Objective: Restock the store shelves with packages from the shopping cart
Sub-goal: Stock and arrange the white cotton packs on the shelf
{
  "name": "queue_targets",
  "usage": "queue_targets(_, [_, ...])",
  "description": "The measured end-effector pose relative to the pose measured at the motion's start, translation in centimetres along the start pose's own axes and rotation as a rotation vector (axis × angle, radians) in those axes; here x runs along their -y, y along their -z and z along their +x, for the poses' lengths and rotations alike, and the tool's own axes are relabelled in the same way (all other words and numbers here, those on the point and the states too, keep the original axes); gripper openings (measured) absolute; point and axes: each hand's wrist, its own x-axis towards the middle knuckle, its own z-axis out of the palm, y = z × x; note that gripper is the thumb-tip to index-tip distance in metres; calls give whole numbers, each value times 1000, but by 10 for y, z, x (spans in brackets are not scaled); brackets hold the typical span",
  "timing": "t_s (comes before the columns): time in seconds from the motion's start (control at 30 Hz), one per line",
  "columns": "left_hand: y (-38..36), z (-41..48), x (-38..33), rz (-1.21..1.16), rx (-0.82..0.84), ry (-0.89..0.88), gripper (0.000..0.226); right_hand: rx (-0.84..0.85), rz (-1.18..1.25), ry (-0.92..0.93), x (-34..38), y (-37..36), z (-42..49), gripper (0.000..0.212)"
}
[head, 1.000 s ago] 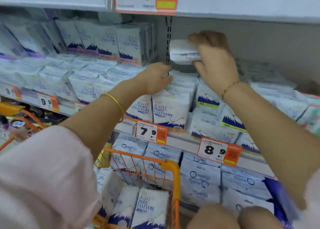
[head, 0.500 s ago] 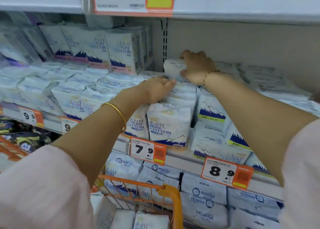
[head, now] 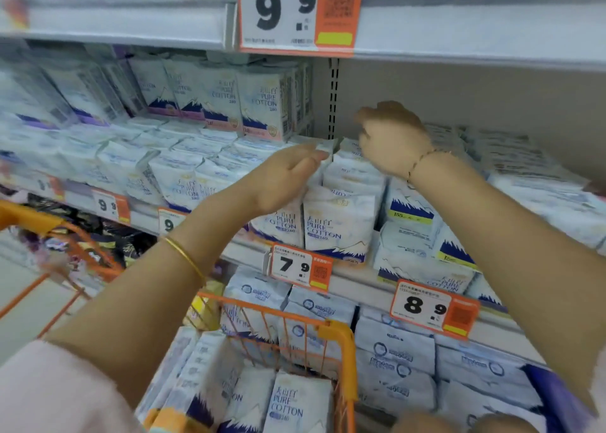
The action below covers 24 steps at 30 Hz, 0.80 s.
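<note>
Left hand [head: 288, 177]: flat against shelf packages [head: 339, 227] — fingers straight.
Right hand [head: 390, 137]: curled above them; we cannot tell its grip.

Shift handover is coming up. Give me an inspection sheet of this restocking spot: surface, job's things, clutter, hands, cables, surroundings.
Surface: middle shelf, crowded with stacked white packs; 7.9 tag and 8.9 tag on its edge.
Job's things: Pure Cotton packs on the shelf; cart packs upright in the orange cart.
Clutter: nothing seen.
Hands: left hand, fingers straight, touches the stack top; right hand above the stack, fingers curled, contents hidden.
Cables: nothing seen.
Surroundings: 9.9 tag on the upper shelf; lower-shelf packs below.
</note>
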Motion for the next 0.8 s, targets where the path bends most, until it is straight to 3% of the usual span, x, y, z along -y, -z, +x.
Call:
queue_targets(0.1, [8,-56,14,-80,-178,11,29,-111,300,157,44,2,-78,37])
queue_targets(0.2, [-1,-114,32,-208,-248,79,22,4,580,250,81,-20,-160,35])
queue_targets(0.27, [-15,-145,42,-239,-162,144,25,138,678,252,95,-46,-198,33])
queue_targets(0.33, [-33,-163,53,-170,54,229,23,282,724,201,101,-70,-219,33])
queue_targets(0.43, [-62,-167,76,228,425,353,27,387,729,148,100,-88,-233,33])
queue_targets(0.5, [-73,-169,86,526,468,460,36,390,700,155,99,-93,-235,35])
queue_targets(0.57, [-77,-172,92,653,485,584,46,382,670,171,99,-94,-235,35])
queue_targets(0.67, [-85,-178,97,702,546,671,60,369,653,152,99,-94,-234,34])
queue_targets(0.8, [-93,-182,99,693,505,695,84,349,645,137,97,-97,-234,32])
